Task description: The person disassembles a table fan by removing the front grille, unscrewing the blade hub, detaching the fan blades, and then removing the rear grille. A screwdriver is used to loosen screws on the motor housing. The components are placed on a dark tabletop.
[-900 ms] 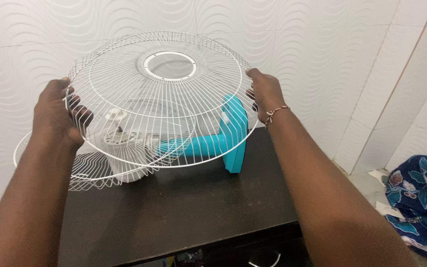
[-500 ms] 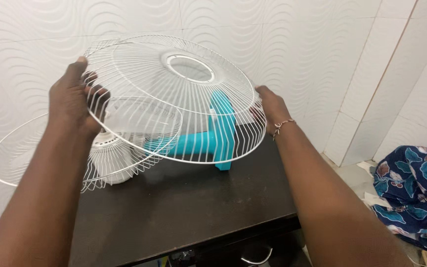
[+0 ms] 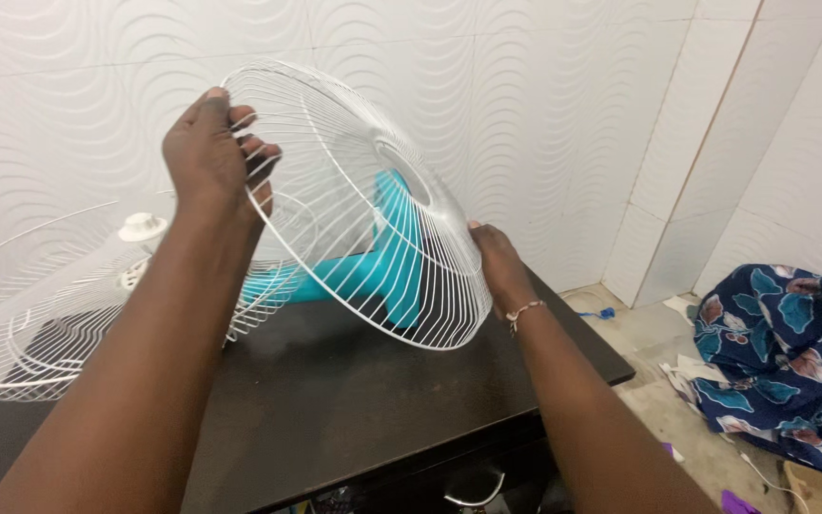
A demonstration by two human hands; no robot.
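Note:
I hold a round white wire fan guard (image 3: 354,190) in the air, steeply tilted, its high edge at the left. My left hand (image 3: 216,157) grips the upper rim. My right hand (image 3: 495,262) grips the lower right rim and wears a thin bracelet. Behind the guard a fan lies on its side on a dark table (image 3: 335,400): a turquoise stand and base (image 3: 373,266), a white motor hub (image 3: 142,228) and a second white wire guard (image 3: 30,314) at the left.
White patterned wall tiles stand close behind the table. A blue flowered cloth (image 3: 792,352) lies on the floor at the right, with scraps and a cable near it. A drawer handle (image 3: 473,495) shows under the table's front edge.
The guard has tipped from nearly flat to steeply tilted. My left hand rose with its rim and my right hand sank. The view shifted right, so the fan sits further left.

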